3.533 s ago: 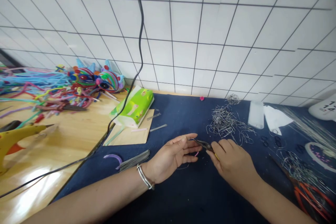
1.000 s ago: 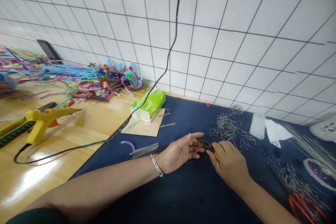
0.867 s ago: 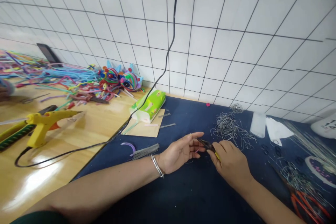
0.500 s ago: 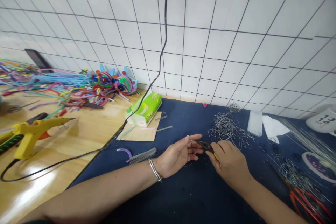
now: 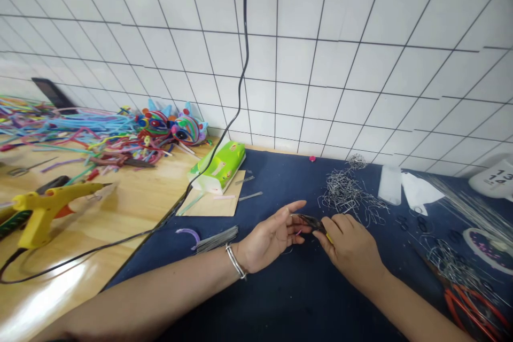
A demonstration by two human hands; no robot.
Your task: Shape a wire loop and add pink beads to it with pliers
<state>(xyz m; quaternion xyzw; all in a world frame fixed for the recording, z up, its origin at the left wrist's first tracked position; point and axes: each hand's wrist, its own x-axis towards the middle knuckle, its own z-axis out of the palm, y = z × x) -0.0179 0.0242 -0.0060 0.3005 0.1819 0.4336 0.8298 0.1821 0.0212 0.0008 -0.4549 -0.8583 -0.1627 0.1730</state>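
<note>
My right hand (image 5: 352, 248) is closed around a pair of pliers (image 5: 311, 222) with dark jaws and a bit of yellow on the handle. The jaws point left, up to the fingers of my left hand (image 5: 265, 238). That hand is palm up, thumb and forefinger pinched on what looks like a thin piece of wire, mostly hidden. A tiny pink bit shows by its lower fingers. Left of the wrist lie a bundle of straight wires (image 5: 218, 239) and a purple curved strip (image 5: 190, 236). Beyond my right hand is a heap of bent wires (image 5: 342, 192).
A yellow glue gun (image 5: 44, 208), its black cord crossing the view, lies left. Behind are colourful fuzzy stems (image 5: 92, 123), striped figures (image 5: 190, 127) and a green tissue pack (image 5: 222, 165). Right are red-handled scissors (image 5: 467, 304), long wires (image 5: 465, 208) and a white mug-like object (image 5: 492, 176).
The view has shifted slightly. Both hands and the pliers keep nearly the same pose, the pliers' tip still at my left fingers.
</note>
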